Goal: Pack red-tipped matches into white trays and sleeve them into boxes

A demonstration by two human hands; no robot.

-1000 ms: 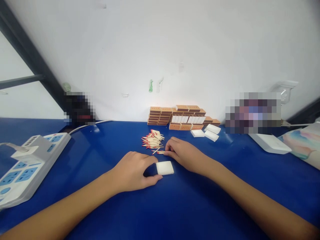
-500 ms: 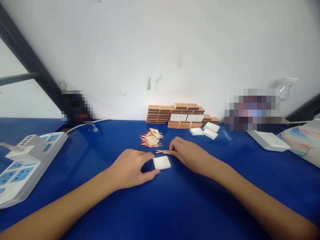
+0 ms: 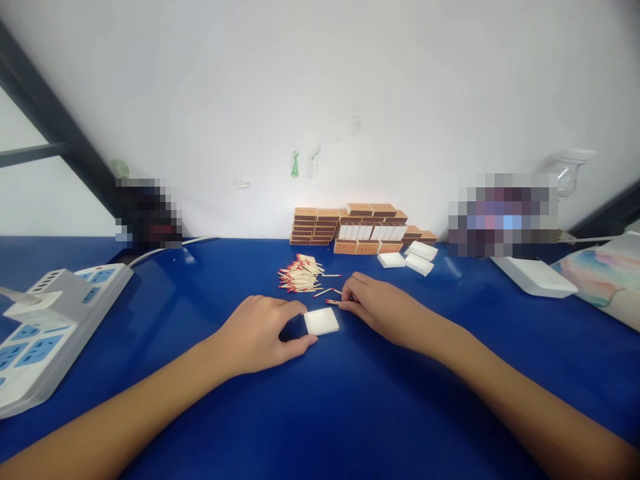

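My left hand [image 3: 270, 333] has its thumb and forefinger at the left side of a small white matchbox tray [image 3: 321, 321], gripping it flat on the blue table. My right hand [image 3: 367, 297] pinches a few matches [image 3: 333, 303] just beyond the tray, red heads pointing left; the fingers hide their other ends. Loose matches [image 3: 324, 292] lie right by those fingertips, and a single match [image 3: 332, 275] rests a little farther back. Behind the tray is a heap of red-headed matches [image 3: 301, 275].
Stacked matchboxes [image 3: 370, 230] stand against the wall, with several white trays [image 3: 391, 260] in front of their right end. A power strip [image 3: 65, 327] with a plugged-in adapter lies at the left. To the right are a white box [image 3: 535, 277] and a patterned item [image 3: 605, 273].
Some matches have left my right hand's pinch and lie loose near the heap; fewer show between the fingers. My left hand keeps its grip on the tray.
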